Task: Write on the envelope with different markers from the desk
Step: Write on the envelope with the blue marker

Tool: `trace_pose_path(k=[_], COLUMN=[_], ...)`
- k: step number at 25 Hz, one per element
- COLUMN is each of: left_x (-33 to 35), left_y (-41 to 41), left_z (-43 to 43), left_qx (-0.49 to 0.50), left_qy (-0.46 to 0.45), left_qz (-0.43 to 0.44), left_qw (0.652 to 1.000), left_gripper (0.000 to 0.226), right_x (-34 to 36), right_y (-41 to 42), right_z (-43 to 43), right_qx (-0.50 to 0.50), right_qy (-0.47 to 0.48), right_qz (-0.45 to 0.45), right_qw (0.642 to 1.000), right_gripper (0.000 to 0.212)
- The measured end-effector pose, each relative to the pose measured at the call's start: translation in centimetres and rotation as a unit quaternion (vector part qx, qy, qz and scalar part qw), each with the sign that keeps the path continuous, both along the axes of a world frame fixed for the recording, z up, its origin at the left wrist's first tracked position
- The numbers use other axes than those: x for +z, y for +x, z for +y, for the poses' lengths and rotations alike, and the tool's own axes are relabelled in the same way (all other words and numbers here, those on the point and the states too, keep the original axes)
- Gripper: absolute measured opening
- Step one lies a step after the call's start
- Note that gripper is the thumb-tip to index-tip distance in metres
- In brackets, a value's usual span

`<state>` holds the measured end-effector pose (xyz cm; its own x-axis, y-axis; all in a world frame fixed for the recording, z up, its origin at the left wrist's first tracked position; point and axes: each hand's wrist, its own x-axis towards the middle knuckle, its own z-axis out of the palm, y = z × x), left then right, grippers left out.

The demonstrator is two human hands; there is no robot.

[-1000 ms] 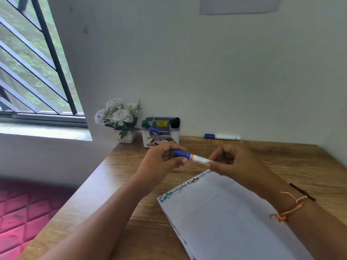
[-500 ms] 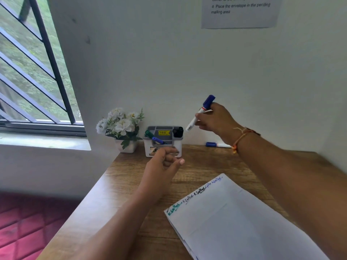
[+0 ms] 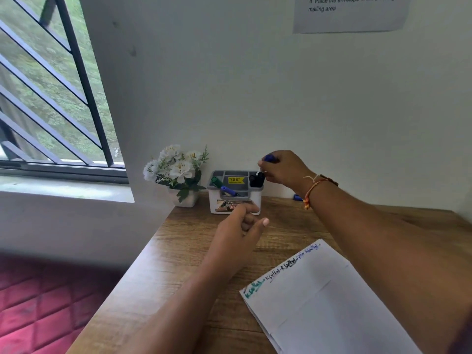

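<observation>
A white envelope [image 3: 321, 300] lies at the lower right of the wooden desk [image 3: 178, 254], with green, black and blue writing along its top edge. My right hand [image 3: 283, 168] grips a blue-capped marker [image 3: 268, 158] directly above the right end of the white marker holder [image 3: 236, 200], by two black markers [image 3: 256, 180]. A green marker [image 3: 217, 181] and a blue marker [image 3: 228, 190] stand in the holder. My left hand [image 3: 241, 224] hovers in front of the holder, fingers loosely curled, holding nothing.
A small pot of white flowers [image 3: 178, 172] stands left of the holder. Another blue marker [image 3: 296, 197] lies against the wall, mostly hidden behind my right wrist. A printed notice [image 3: 350, 14] hangs on the wall. A barred window [image 3: 51, 98] is at the left.
My hands parted after holding the marker together over the envelope. My right hand carried it up and back, then lowered it to the holder's right end. My left hand released it and stays in front.
</observation>
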<state>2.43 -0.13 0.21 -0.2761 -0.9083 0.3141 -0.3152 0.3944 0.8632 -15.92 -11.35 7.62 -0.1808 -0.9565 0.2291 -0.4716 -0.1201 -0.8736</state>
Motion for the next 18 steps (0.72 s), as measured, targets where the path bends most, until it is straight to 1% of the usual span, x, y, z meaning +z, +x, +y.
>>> trace_pose_path(k=[2, 3, 4, 5, 6, 7, 8, 9, 11, 13, 15, 18], left_x=[-0.1, 0.0, 0.0, 0.0, 0.0, 0.0, 0.0, -0.1, -0.1, -0.2, -0.2, -0.2], left_y=[0.0, 0.1, 0.1, 0.1, 0.0, 0.0, 0.0, -0.1, -0.2, -0.2, -0.2, -0.2], left_z=[0.0, 0.0, 0.0, 0.0, 0.0, 0.0, 0.0, 0.1, 0.1, 0.2, 0.1, 0.1], left_qx=[-0.003, -0.004, -0.007, -0.009, -0.010, -0.011, -0.012, -0.014, -0.019, -0.020, -0.020, -0.019], left_qy=[-0.001, -0.001, 0.002, 0.006, 0.007, 0.005, 0.001, -0.003, -0.009, -0.014, -0.013, -0.009], left_qz=[-0.005, -0.010, -0.015, -0.017, -0.018, -0.020, -0.023, -0.029, -0.044, -0.059, -0.066, -0.078], left_qw=[1.000, 1.000, 1.000, 1.000, 1.000, 1.000, 1.000, 0.999, 0.999, 0.998, 0.998, 0.997], left_gripper=[0.028, 0.028, 0.028, 0.028, 0.028, 0.028, 0.027, 0.027, 0.026, 0.026, 0.025, 0.024], right_x=[0.1, 0.2, 0.2, 0.2, -0.1, -0.5, -1.2, -2.0, -4.1, -5.5, -6.4, -7.1], right_y=[-0.2, -0.5, -1.0, -1.8, -2.9, -4.1, -5.4, -6.6, -8.4, -9.3, -9.5, -9.7], right_z=[0.4, 0.7, 1.0, 1.2, 1.5, 1.7, 2.1, 2.5, 3.0, 3.0, 2.7, 2.6], right_qx=[0.020, 0.027, 0.026, 0.011, -0.016, -0.045, -0.064, -0.073, -0.073, -0.071, -0.069, -0.085], right_qy=[0.002, -0.002, -0.009, -0.022, -0.032, -0.028, -0.012, 0.011, 0.059, 0.099, 0.115, 0.108], right_qz=[-0.004, -0.010, -0.015, 0.004, 0.062, 0.146, 0.224, 0.279, 0.334, 0.368, 0.395, 0.455], right_qw=[1.000, 1.000, 1.000, 1.000, 0.997, 0.988, 0.972, 0.958, 0.938, 0.922, 0.909, 0.880], right_gripper=[0.038, 0.039, 0.037, 0.032, 0.029, 0.028, 0.028, 0.028, 0.030, 0.039, 0.043, 0.042])
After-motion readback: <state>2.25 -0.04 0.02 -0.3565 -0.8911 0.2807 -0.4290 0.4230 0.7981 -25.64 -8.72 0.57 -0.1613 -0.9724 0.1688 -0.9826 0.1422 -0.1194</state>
